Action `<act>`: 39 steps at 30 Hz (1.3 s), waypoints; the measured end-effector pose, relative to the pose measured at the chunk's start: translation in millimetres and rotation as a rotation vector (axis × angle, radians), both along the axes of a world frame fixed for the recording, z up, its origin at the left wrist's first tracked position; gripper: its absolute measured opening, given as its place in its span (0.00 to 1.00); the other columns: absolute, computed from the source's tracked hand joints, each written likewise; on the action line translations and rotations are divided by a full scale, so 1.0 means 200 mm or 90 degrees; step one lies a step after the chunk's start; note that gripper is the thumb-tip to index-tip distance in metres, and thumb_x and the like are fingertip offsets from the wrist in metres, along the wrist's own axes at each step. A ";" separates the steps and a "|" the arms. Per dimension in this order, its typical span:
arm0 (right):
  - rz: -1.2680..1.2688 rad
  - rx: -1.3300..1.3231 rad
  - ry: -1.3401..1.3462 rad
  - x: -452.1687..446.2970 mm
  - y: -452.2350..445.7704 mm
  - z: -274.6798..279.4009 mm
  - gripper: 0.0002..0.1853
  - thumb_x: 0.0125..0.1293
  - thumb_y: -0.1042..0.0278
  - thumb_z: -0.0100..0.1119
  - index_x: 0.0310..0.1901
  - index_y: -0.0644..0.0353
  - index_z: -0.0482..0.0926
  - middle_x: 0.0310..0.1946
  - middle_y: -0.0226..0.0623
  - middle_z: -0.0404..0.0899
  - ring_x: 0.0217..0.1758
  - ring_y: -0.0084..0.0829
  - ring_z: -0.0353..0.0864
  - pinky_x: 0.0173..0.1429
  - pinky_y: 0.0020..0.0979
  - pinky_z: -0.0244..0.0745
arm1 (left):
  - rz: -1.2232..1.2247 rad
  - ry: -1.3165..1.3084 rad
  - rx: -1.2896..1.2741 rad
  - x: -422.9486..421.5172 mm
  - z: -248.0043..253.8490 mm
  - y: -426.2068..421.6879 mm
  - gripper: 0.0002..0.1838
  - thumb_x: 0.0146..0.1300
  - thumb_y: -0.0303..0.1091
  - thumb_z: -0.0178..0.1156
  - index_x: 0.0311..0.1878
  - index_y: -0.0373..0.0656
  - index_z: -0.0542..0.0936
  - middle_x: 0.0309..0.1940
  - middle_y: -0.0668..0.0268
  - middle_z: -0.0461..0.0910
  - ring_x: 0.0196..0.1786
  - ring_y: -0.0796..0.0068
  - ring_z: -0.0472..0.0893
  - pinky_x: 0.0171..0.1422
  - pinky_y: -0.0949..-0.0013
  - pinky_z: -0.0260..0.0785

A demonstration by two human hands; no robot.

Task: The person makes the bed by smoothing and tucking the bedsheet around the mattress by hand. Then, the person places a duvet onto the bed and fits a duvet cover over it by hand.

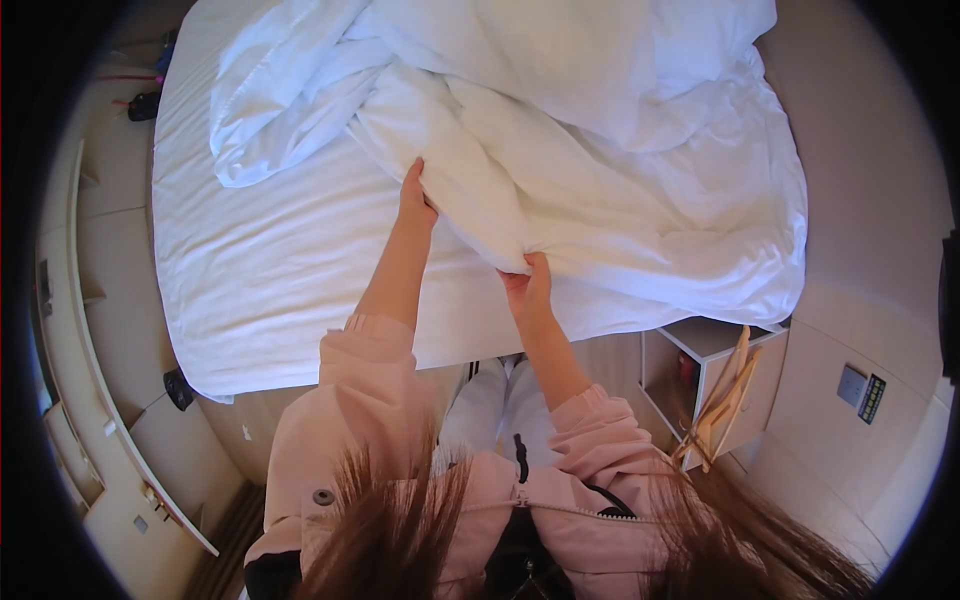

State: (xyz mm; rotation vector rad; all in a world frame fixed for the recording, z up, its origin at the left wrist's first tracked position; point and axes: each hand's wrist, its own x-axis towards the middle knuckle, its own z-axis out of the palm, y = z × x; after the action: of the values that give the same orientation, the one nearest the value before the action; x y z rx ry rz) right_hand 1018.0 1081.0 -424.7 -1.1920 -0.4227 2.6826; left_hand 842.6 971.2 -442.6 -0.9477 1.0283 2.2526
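A rumpled white duvet (600,190) covers the far and right parts of the bed. My left hand (416,198) grips the near edge of the duvet, its thumb on top and the other fingers hidden beneath the cloth. Closer to me and further right, my right hand (530,280) is closed on the same edge, pinching the fabric into small creases. Between the hands the edge runs at a slant. Under the duvet lies a wrinkled white sheet (250,280), bare on the left and near sides of the mattress.
A bedside cabinet (690,345) with an open front stands against the bed's near right corner, and wooden hangers (722,405) lean on it. A wall socket (852,384) is at the right. Shelving (110,330) lines the left side. A small black object (179,389) is by the bed's left corner.
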 end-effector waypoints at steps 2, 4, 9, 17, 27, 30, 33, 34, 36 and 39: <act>-0.001 -0.009 0.012 0.01 0.03 0.05 0.11 0.49 0.71 0.43 0.36 0.63 0.66 0.38 0.39 0.70 0.42 0.33 0.72 0.46 0.34 0.70 | 0.049 0.060 0.032 0.07 0.14 -0.02 0.24 0.56 0.41 0.50 0.52 0.36 0.63 0.51 0.60 0.67 0.52 0.66 0.67 0.56 0.67 0.60; -0.004 -0.018 0.021 0.05 0.05 0.11 0.11 0.49 0.71 0.43 0.36 0.63 0.66 0.38 0.39 0.70 0.42 0.33 0.72 0.46 0.34 0.70 | 0.120 0.149 -0.004 0.21 0.27 -0.04 0.24 0.58 0.41 0.48 0.53 0.35 0.62 0.51 0.60 0.66 0.52 0.67 0.67 0.56 0.68 0.60; 0.006 -0.065 -0.061 0.31 0.11 0.18 0.13 0.48 0.70 0.45 0.38 0.63 0.66 0.39 0.37 0.70 0.45 0.33 0.70 0.48 0.36 0.69 | 0.128 0.191 -0.243 0.92 0.39 -0.14 0.24 0.59 0.43 0.48 0.53 0.37 0.62 0.49 0.64 0.68 0.51 0.74 0.68 0.55 0.72 0.60; 0.041 -0.062 -0.223 0.78 0.02 -0.30 0.19 0.51 0.67 0.46 0.46 0.60 0.64 0.43 0.39 0.67 0.49 0.37 0.67 0.52 0.38 0.66 | -0.022 0.044 -0.473 1.50 -0.18 -0.28 0.24 0.58 0.38 0.48 0.54 0.33 0.61 0.50 0.61 0.66 0.51 0.71 0.65 0.52 0.72 0.57; 0.158 -0.168 -0.137 0.69 -0.21 -0.16 0.24 0.57 0.51 0.48 0.52 0.53 0.62 0.50 0.30 0.66 0.52 0.32 0.66 0.55 0.36 0.62 | 0.222 -0.110 -0.239 1.45 -0.36 -0.20 0.23 0.58 0.35 0.45 0.54 0.32 0.60 0.50 0.57 0.66 0.51 0.67 0.68 0.53 0.68 0.60; 0.288 -0.065 -0.190 0.72 -0.32 -0.22 0.25 0.54 0.56 0.53 0.52 0.54 0.62 0.50 0.31 0.66 0.53 0.31 0.65 0.54 0.38 0.63 | 0.269 -0.123 -0.047 1.45 -0.32 -0.20 0.23 0.58 0.37 0.47 0.53 0.33 0.60 0.48 0.57 0.68 0.48 0.65 0.70 0.49 0.65 0.65; 0.294 -0.117 -0.092 0.74 -0.39 -0.26 0.24 0.53 0.58 0.56 0.51 0.52 0.63 0.49 0.30 0.67 0.52 0.30 0.66 0.52 0.36 0.64 | 0.248 -0.173 -0.016 1.45 -0.30 -0.20 0.26 0.56 0.40 0.50 0.53 0.33 0.60 0.47 0.57 0.68 0.44 0.63 0.72 0.44 0.64 0.68; 0.300 -0.118 -0.086 0.71 -0.41 -0.23 0.24 0.53 0.58 0.56 0.51 0.52 0.63 0.49 0.30 0.67 0.52 0.30 0.66 0.52 0.36 0.64 | 0.229 -0.175 -0.046 1.44 -0.28 -0.21 0.24 0.56 0.40 0.50 0.53 0.36 0.61 0.47 0.58 0.69 0.45 0.63 0.72 0.46 0.63 0.67; 0.280 -0.232 -0.098 0.64 -0.46 -0.17 0.24 0.51 0.58 0.58 0.50 0.51 0.64 0.47 0.30 0.69 0.50 0.30 0.68 0.51 0.33 0.65 | 0.213 -0.171 -0.074 1.39 -0.26 -0.24 0.23 0.56 0.40 0.51 0.52 0.38 0.63 0.46 0.59 0.69 0.46 0.63 0.72 0.48 0.61 0.67; 0.274 -0.269 -0.194 0.62 -0.52 -0.16 0.25 0.50 0.55 0.58 0.49 0.50 0.64 0.43 0.32 0.71 0.47 0.30 0.69 0.53 0.29 0.62 | 0.207 -0.157 -0.119 1.29 -0.11 -0.29 0.27 0.52 0.40 0.56 0.53 0.38 0.62 0.46 0.60 0.69 0.47 0.64 0.70 0.50 0.62 0.64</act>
State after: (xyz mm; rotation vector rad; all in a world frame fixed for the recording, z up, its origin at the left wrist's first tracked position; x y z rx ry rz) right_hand 1141.4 977.3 -455.9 -1.8271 -0.1641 3.0609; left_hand 1100.0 912.4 -464.6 -1.5269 1.0463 2.2395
